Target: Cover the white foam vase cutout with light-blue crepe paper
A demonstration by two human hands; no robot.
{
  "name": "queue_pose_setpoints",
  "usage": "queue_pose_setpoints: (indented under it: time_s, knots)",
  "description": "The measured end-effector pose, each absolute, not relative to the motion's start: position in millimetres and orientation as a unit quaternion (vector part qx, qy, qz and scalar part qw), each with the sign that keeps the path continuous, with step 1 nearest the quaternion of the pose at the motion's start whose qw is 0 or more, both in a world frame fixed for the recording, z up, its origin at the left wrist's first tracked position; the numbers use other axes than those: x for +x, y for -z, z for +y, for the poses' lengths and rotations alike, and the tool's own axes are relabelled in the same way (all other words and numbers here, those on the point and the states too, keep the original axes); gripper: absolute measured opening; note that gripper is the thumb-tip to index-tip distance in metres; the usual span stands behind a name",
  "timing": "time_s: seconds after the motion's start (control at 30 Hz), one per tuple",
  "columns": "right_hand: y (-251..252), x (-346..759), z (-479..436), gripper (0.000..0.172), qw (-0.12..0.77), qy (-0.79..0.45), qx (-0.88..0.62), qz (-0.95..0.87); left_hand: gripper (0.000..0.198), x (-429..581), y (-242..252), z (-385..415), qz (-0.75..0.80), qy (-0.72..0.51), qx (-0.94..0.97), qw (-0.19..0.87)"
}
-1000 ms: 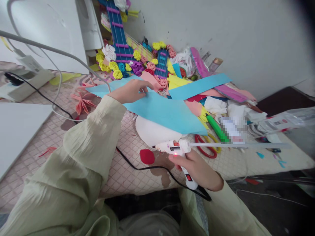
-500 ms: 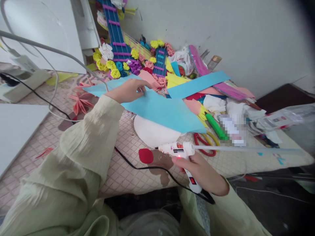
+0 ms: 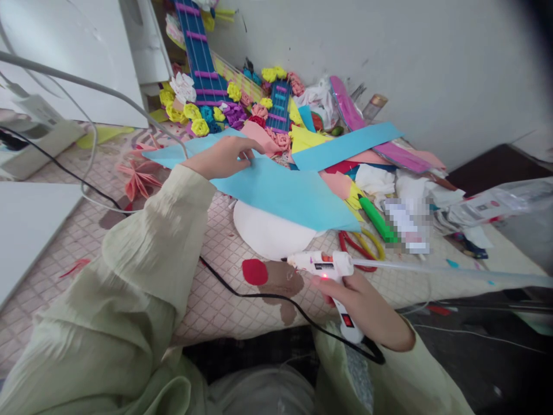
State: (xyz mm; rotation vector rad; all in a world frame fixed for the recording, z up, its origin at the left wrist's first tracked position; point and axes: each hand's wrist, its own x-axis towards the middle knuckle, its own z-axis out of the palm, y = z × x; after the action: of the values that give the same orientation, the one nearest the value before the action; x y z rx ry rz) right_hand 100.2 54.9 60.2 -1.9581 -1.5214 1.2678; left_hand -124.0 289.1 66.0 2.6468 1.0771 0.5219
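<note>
As the head view shows it, I seem to be steadying the blue sheet (image 3: 294, 193), which partly covers a white disc (image 3: 272, 235) on the desk (image 3: 224, 323), and the next move calls for keeping the glue gun (image 3: 319, 264) clear of my fingers. My right hand (image 3: 365, 311) has its grip wrapped round the gun's handle; my left hand (image 3: 222, 158) touches the sheet, fingers curled, though I cannot tell whether they pinch it.

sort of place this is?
Probably a handicraft workspace, home or small studio, can't tell which. Signs: a glue gun in the right hand, a large blue sheet at the left hand, and yellow handmade-looking flowers behind.
</note>
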Motion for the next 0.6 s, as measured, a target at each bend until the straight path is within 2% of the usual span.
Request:
queue_pose_setpoints:
  time_s: [0.27,0.6]
  knots:
    - [-61.7,103.9,51.0,0.032,0.166,-0.44,-0.716,-0.516,0.038,-124.1,-67.3,287.4,0.372,-0.172,0.904,0.119]
    - [-60.0,110.7,51.7,0.034,0.194,-0.417,-0.722,-0.518,0.037,-124.1,-68.4,286.5,0.374,-0.177,0.9,0.136]
